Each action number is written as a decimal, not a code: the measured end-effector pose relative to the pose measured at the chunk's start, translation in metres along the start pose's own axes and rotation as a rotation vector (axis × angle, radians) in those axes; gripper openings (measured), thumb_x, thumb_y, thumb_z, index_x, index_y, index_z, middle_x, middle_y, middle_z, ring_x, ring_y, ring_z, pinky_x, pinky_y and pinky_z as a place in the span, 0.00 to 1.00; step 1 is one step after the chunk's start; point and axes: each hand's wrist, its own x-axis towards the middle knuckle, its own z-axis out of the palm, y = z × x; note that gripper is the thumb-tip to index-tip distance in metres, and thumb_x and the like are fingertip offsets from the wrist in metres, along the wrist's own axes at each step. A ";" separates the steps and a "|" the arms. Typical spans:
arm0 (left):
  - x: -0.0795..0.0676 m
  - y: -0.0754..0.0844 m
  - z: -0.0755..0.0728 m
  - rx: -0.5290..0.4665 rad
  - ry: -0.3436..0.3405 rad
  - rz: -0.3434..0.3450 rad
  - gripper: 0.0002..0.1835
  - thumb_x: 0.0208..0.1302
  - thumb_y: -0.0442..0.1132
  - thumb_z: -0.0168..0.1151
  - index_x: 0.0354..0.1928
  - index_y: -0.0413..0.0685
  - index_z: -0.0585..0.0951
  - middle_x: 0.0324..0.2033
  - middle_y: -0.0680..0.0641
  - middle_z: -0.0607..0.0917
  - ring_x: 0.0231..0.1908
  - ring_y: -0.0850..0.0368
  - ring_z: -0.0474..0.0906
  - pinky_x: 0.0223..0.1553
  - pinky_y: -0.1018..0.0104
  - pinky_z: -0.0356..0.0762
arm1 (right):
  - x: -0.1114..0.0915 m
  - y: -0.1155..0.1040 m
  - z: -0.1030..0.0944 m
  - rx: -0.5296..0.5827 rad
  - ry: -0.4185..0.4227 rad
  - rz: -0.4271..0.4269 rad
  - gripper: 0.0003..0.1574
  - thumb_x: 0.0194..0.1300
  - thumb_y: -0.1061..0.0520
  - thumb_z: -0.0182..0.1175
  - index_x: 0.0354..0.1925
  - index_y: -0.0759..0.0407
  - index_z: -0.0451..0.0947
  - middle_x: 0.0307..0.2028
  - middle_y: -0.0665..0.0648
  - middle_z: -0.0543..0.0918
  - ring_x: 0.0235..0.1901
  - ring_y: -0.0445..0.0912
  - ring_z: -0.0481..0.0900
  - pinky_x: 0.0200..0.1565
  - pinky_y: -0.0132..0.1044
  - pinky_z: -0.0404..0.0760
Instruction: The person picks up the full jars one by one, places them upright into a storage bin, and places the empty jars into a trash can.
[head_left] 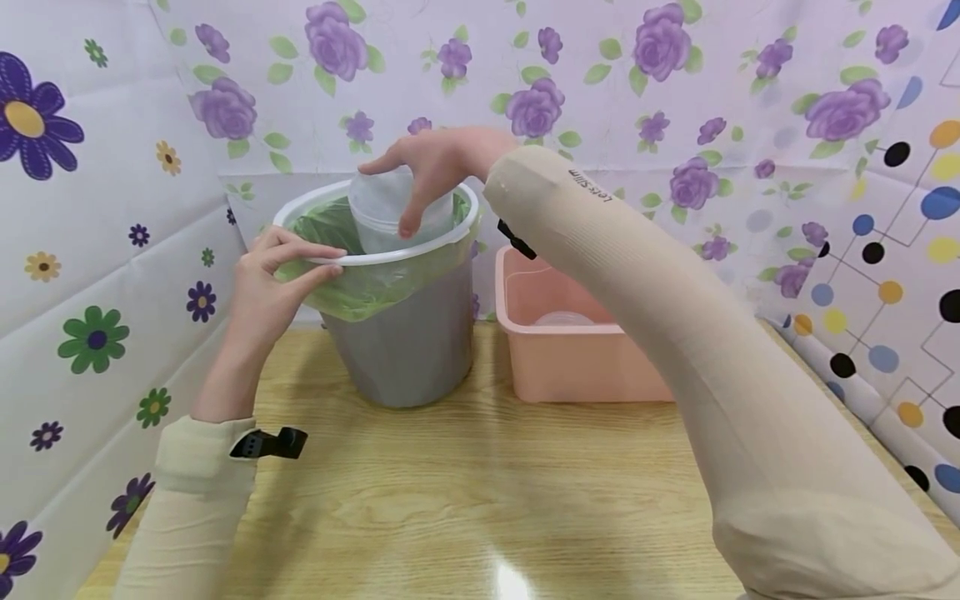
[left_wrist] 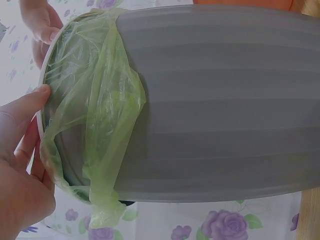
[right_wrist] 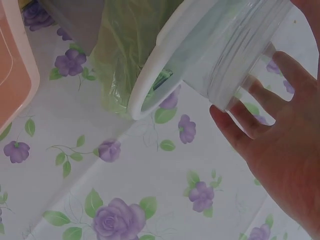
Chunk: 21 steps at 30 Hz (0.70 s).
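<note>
A grey trash bin (head_left: 405,354) with a white rim (head_left: 405,253) stands at the back left in the head view. A green plastic bag (head_left: 356,296) lines it and folds over its outside. My left hand (head_left: 273,271) pinches the rim at the near left, thumb outside and fingers over the top. From above, my right hand (head_left: 442,167) grips a clear plastic jar (head_left: 371,218), its lower part inside the mouth of the bin. In the right wrist view the fingers spread around the ridged end of the jar (right_wrist: 227,62).
Right of the bin sits a pink rectangular basin (head_left: 592,367), with a clear round piece (head_left: 564,319) inside, partly hidden by my right forearm. Both stand on a wood-grain table (head_left: 420,492). Flower-printed sheets (head_left: 570,50) close off the back and left.
</note>
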 end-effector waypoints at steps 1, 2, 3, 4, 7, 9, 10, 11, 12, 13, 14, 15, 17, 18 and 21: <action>0.000 0.000 0.000 -0.002 0.000 0.000 0.12 0.55 0.34 0.74 0.43 0.40 0.88 0.32 0.66 0.73 0.44 0.70 0.66 0.54 0.68 0.54 | 0.000 0.000 0.000 -0.003 0.002 0.000 0.66 0.49 0.28 0.70 0.76 0.23 0.40 0.80 0.46 0.40 0.80 0.49 0.38 0.76 0.55 0.48; 0.000 0.000 0.000 -0.003 0.001 -0.001 0.12 0.55 0.34 0.74 0.43 0.40 0.88 0.32 0.66 0.73 0.44 0.70 0.66 0.54 0.68 0.55 | 0.001 0.000 0.001 -0.003 0.006 -0.002 0.66 0.49 0.28 0.70 0.76 0.23 0.41 0.80 0.46 0.40 0.80 0.49 0.38 0.76 0.55 0.48; 0.000 -0.001 0.000 -0.002 0.002 0.000 0.12 0.55 0.34 0.74 0.43 0.39 0.88 0.32 0.66 0.73 0.44 0.70 0.66 0.53 0.69 0.55 | 0.001 0.000 0.001 -0.002 0.008 -0.002 0.66 0.49 0.28 0.70 0.76 0.24 0.41 0.80 0.46 0.40 0.80 0.49 0.38 0.76 0.56 0.48; 0.000 -0.001 -0.001 -0.002 0.003 0.001 0.12 0.55 0.34 0.74 0.43 0.40 0.88 0.32 0.66 0.73 0.44 0.70 0.66 0.53 0.69 0.55 | 0.001 0.000 0.001 -0.001 0.011 -0.004 0.66 0.50 0.28 0.70 0.76 0.24 0.41 0.80 0.46 0.40 0.80 0.49 0.38 0.76 0.56 0.48; 0.001 -0.001 -0.001 -0.006 0.002 0.003 0.12 0.55 0.34 0.74 0.43 0.40 0.88 0.32 0.66 0.73 0.44 0.70 0.66 0.53 0.69 0.55 | 0.001 0.000 0.002 0.012 0.016 -0.004 0.66 0.50 0.29 0.71 0.76 0.24 0.42 0.80 0.46 0.41 0.80 0.49 0.38 0.76 0.55 0.48; 0.000 -0.001 -0.001 -0.004 0.002 0.003 0.12 0.55 0.34 0.74 0.43 0.40 0.88 0.32 0.66 0.73 0.44 0.70 0.66 0.53 0.69 0.55 | 0.001 0.000 0.003 0.020 0.020 -0.010 0.66 0.50 0.30 0.71 0.76 0.25 0.42 0.80 0.46 0.41 0.80 0.49 0.39 0.77 0.54 0.48; 0.000 -0.001 -0.001 -0.004 0.002 0.004 0.12 0.55 0.34 0.74 0.43 0.40 0.88 0.31 0.66 0.73 0.44 0.70 0.66 0.53 0.69 0.55 | 0.001 0.000 0.003 0.026 0.021 -0.013 0.66 0.50 0.30 0.71 0.76 0.25 0.42 0.80 0.46 0.41 0.80 0.48 0.39 0.77 0.54 0.48; 0.000 -0.001 0.000 -0.003 0.002 0.004 0.12 0.55 0.34 0.74 0.43 0.40 0.88 0.31 0.66 0.73 0.45 0.70 0.66 0.53 0.69 0.55 | 0.002 0.000 0.003 0.030 0.020 -0.016 0.66 0.50 0.29 0.71 0.76 0.26 0.42 0.80 0.46 0.41 0.80 0.48 0.39 0.77 0.54 0.48; 0.000 -0.001 0.000 -0.002 0.003 0.003 0.12 0.55 0.35 0.74 0.42 0.41 0.88 0.31 0.66 0.73 0.45 0.70 0.66 0.53 0.69 0.55 | 0.002 0.000 0.004 0.027 0.018 -0.024 0.66 0.50 0.29 0.70 0.77 0.26 0.42 0.80 0.46 0.41 0.80 0.49 0.39 0.77 0.54 0.48; 0.000 0.000 0.000 -0.001 0.003 0.003 0.12 0.55 0.35 0.74 0.42 0.41 0.88 0.31 0.66 0.73 0.45 0.70 0.66 0.54 0.68 0.55 | 0.002 0.001 0.004 0.019 0.014 -0.032 0.67 0.50 0.27 0.69 0.77 0.27 0.40 0.80 0.47 0.40 0.80 0.49 0.38 0.77 0.56 0.47; 0.000 0.000 0.000 0.000 0.003 0.003 0.12 0.55 0.35 0.74 0.42 0.41 0.88 0.31 0.66 0.73 0.45 0.70 0.66 0.54 0.68 0.55 | 0.002 0.001 0.004 0.012 0.007 -0.036 0.67 0.50 0.26 0.68 0.77 0.26 0.39 0.80 0.47 0.39 0.80 0.51 0.36 0.76 0.58 0.45; 0.000 0.000 0.000 0.000 0.002 0.002 0.12 0.55 0.35 0.74 0.42 0.41 0.88 0.31 0.66 0.73 0.45 0.70 0.65 0.54 0.68 0.55 | 0.002 0.002 0.005 0.009 0.001 -0.040 0.68 0.50 0.24 0.67 0.77 0.26 0.37 0.80 0.48 0.36 0.80 0.52 0.34 0.76 0.60 0.43; 0.000 0.000 0.000 0.002 0.001 0.000 0.12 0.55 0.35 0.74 0.42 0.41 0.88 0.32 0.66 0.73 0.45 0.70 0.65 0.54 0.68 0.55 | 0.002 0.005 0.006 -0.002 -0.008 -0.045 0.68 0.50 0.22 0.65 0.77 0.25 0.34 0.80 0.49 0.31 0.79 0.55 0.28 0.75 0.64 0.39; 0.000 0.000 0.000 0.002 -0.001 -0.002 0.12 0.55 0.35 0.74 0.42 0.41 0.88 0.32 0.66 0.73 0.46 0.70 0.65 0.54 0.67 0.55 | 0.001 0.006 0.007 -0.007 -0.009 -0.046 0.68 0.50 0.21 0.63 0.76 0.24 0.33 0.80 0.49 0.29 0.79 0.56 0.25 0.74 0.66 0.36; -0.001 0.000 0.000 -0.001 -0.001 -0.006 0.12 0.55 0.36 0.74 0.42 0.41 0.88 0.32 0.66 0.73 0.46 0.70 0.65 0.55 0.67 0.55 | 0.000 0.010 0.010 0.009 0.004 -0.055 0.67 0.52 0.21 0.63 0.76 0.23 0.32 0.79 0.48 0.26 0.78 0.58 0.20 0.72 0.69 0.32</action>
